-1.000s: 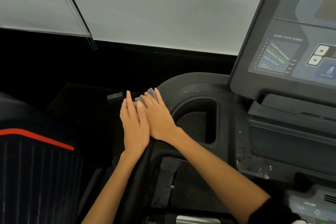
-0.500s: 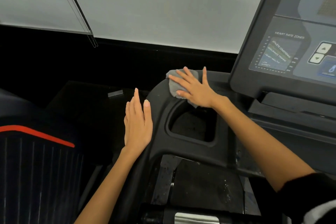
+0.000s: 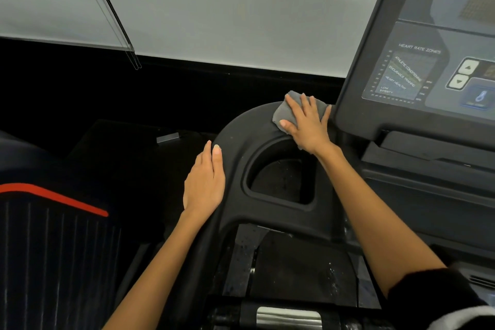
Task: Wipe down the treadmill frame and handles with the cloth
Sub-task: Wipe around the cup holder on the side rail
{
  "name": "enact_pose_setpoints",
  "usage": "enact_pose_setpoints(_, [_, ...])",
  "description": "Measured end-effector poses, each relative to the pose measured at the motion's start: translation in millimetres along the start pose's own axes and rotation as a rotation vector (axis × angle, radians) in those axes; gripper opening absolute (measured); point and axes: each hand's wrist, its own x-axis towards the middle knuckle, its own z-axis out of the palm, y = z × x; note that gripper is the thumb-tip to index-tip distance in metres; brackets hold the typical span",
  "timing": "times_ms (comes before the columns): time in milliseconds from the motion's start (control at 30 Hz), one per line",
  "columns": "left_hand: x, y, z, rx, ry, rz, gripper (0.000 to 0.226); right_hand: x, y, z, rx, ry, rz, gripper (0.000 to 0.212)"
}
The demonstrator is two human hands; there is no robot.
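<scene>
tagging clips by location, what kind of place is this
Probably a gym or fitness room: a treadmill console printed with a heart rate zones chart, its black frame with a cup holder, and what looks like a second machine alongside.

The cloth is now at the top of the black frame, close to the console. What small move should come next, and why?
Probably slide the gray cloth back down the curved frame toward the left hand. The right hand presses it flat beside the console, so little room remains that way, while the frame around the cup holder lies bare.
</scene>
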Motion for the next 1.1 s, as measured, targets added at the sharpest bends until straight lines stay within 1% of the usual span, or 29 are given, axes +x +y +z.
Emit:
enact_pose_setpoints(167, [1.1, 2.3, 1.4, 0.009, 0.03, -0.004, 0.058, 4.5, -29.8, 14.2, -0.061, 0.024, -0.143, 0.056])
enact_pose_setpoints(300, [2.4, 1.9, 2.3, 0.035, 0.041, -0.006, 0.053, 1.8, -72.9, 37.6, -0.12, 0.11, -0.183, 0.055])
enact_pose_setpoints(367, [3.1, -0.6, 2.7, 0.049, 0.044, 0.0, 0.05, -4.2, -86.9, 45.6, -0.145, 0.114, -0.214, 0.055])
enact_pose_setpoints(433, [4.0, -4.8, 3.0, 0.044, 0.036, 0.005, 0.05, -13.1, -94.3, 51.0, -0.154, 0.117, -0.262, 0.058])
enact_pose_setpoints(467, [4.9, -7.7, 2.9, 0.031, 0.029, 0.008, 0.049, -17.9, -97.3, 52.6, -0.146, 0.112, -0.284, 0.063])
enact_pose_setpoints(500, [5.7, -10.2, 2.3, 0.003, 0.023, 0.012, 0.049, -23.0, -100.3, 54.0, -0.134, 0.102, -0.308, 0.068])
enact_pose_setpoints(567, [7.0, -13.2, -0.1, -0.105, 0.034, 0.029, 0.05, -33.8, -107.7, 58.3, -0.103, 0.083, -0.355, 0.071])
enact_pose_setpoints(633, [6.5, -12.3, -4.2, -0.221, 0.081, 0.075, 0.053, -44.8, -115.6, 62.7, -0.054, 0.077, -0.391, 0.069])
enact_pose_setpoints(700, [7.5, -13.1, -8.9, -0.282, 0.144, 0.1, 0.061, -56.9, -124.1, 67.4, 0.007, 0.062, -0.42, 0.067])
enact_pose_setpoints(733, [9.7, -15.7, -10.8, -0.304, 0.172, 0.08, 0.065, -62.6, -127.6, 69.7, 0.031, 0.055, -0.44, 0.067])
enact_pose_setpoints(800, [17.5, -24.0, -13.1, -0.386, 0.24, -0.029, 0.068, -73.7, -131.9, 72.6, 0.074, 0.031, -0.481, 0.067])
enact_pose_setpoints(867, [25.1, -29.3, -16.8, -0.516, 0.382, -0.152, 0.059, -82.3, -133.2, 69.7, 0.165, -0.019, -0.501, 0.064])
enact_pose_setpoints(900, [27.2, -28.5, -20.0, -0.549, 0.482, -0.152, 0.051, -83.6, -132.3, 65.9, 0.269, -0.078, -0.489, 0.061])
enact_pose_setpoints(933, [27.4, -24.6, -24.1, -0.529, 0.577, -0.094, 0.045, -83.3, -131.0, 60.1, 0.432, -0.171, -0.441, 0.059])
enact_pose_setpoints(967, [26.9, -19.6, -27.7, -0.458, 0.638, 0.006, 0.04, -81.6, -129.8, 52.7, 0.621, -0.275, -0.376, 0.057])
enact_pose_setpoints(1000, [25.9, -13.6, -30.3, -0.363, 0.636, 0.129, 0.038, -78.8, -126.5, 46.3, 0.791, -0.315, -0.327, 0.053])
enact_pose_setpoints(1033, [23.5, -7.1, -30.9, -0.258, 0.557, 0.249, 0.037, -76.2, -122.6, 39.9, 0.902, -0.266, -0.306, 0.049])
enact_pose_setpoints(1067, [19.7, -2.2, -28.5, -0.142, 0.407, 0.337, 0.04, -73.6, -117.1, 34.6, 0.942, -0.158, -0.291, 0.044])
enact_pose_setpoints(1100, [16.3, -1.2, -23.7, 0.011, 0.242, 0.392, 0.048, -70.6, -108.9, 29.9, 0.941, -0.03, -0.266, 0.039])
